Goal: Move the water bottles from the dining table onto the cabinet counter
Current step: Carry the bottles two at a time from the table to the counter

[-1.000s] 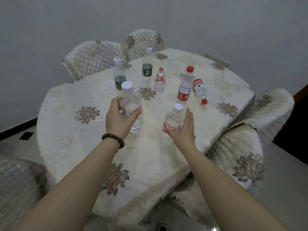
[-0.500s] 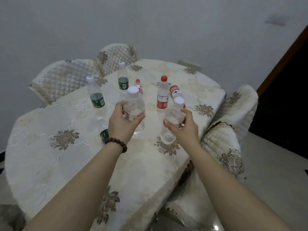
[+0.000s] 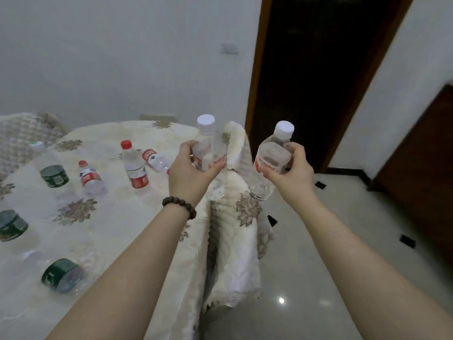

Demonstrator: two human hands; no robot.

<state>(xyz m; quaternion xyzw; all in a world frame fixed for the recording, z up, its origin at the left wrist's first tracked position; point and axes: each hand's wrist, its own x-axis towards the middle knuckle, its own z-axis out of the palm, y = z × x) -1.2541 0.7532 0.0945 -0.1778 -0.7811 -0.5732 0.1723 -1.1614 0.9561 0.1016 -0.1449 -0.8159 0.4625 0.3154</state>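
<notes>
My left hand [image 3: 190, 171] grips a clear white-capped water bottle [image 3: 208, 143] held in the air past the table's right edge. My right hand [image 3: 293, 171] grips a second white-capped water bottle [image 3: 275, 149] over the floor. On the dining table [image 3: 117, 231], covered with a cream floral cloth, several bottles remain: a tall red-capped bottle [image 3: 134, 165], a small red-capped bottle [image 3: 89, 177], a red-labelled bottle lying down [image 3: 157, 159], and green-labelled bottles [image 3: 50, 168] [image 3: 12, 224] [image 3: 62, 274]. The cabinet counter is not in view.
A quilted chair [image 3: 235, 217] stands just below both held bottles, at the table's right side. A dark doorway [image 3: 313, 69] opens ahead. A brown door or cabinet panel [image 3: 421, 168] is at the right. The glossy tiled floor [image 3: 331, 266] spreads to the right.
Both hands have lifted their bottles off the table and carried them right, past the table edge. The view has swung right, bringing the doorway and floor into sight.
</notes>
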